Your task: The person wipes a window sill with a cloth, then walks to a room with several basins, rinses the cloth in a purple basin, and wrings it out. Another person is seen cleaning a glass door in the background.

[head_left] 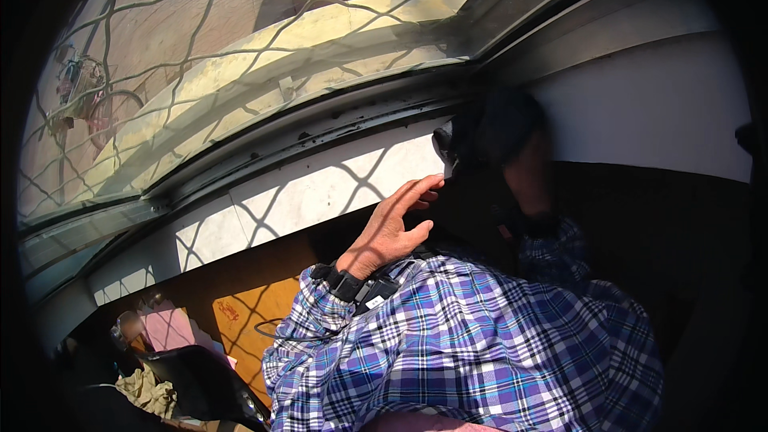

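In the middle, my left hand reaches over the white windowsill's near edge. Its fingers are stretched out and the thumb stands apart; the fingertips are at the hanging corner of a dark cloth. To the right, my right hand is in deep shadow with the dark cloth bunched at it, against the sill's right end. Its fingers are mostly hidden by the cloth and the shade. The windowsill is pale and sunlit, crossed by mesh shadows.
Beyond the sill run a dark metal window track and glass with wire mesh. A white wall closes the right side. Lower left are an orange-brown panel, a pink sheet, a black bag-like thing and a crumpled beige cloth.
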A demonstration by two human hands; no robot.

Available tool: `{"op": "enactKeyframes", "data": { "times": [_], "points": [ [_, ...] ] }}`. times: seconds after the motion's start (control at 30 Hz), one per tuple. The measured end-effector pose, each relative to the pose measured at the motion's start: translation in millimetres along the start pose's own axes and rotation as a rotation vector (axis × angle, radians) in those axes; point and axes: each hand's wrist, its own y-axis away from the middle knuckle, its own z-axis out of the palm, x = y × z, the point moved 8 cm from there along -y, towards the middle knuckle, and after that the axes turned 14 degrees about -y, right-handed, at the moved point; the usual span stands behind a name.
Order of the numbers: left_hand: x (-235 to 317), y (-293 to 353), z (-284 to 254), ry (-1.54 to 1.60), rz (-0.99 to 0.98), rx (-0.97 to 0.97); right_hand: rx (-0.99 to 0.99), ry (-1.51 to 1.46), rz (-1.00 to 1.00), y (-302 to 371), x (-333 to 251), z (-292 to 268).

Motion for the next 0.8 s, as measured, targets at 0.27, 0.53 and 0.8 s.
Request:
{"op": "enactKeyframes", "data": {
  "times": [0.27,0.53,0.8],
  "points": [
    [-37,108,-120,-0.438,-0.093,0.894,-0.184,0.252,0.095,-37,-20,49],
    [-66,184,-188,-0.899,-0.237,1.33,-0.299,-0.037,0.069,-77,-41,58],
    [-59,176,-185,-1.194,-0.197,1.345,-0.35,-0.269,-0.046,-85,-139,112]
  ]
}}
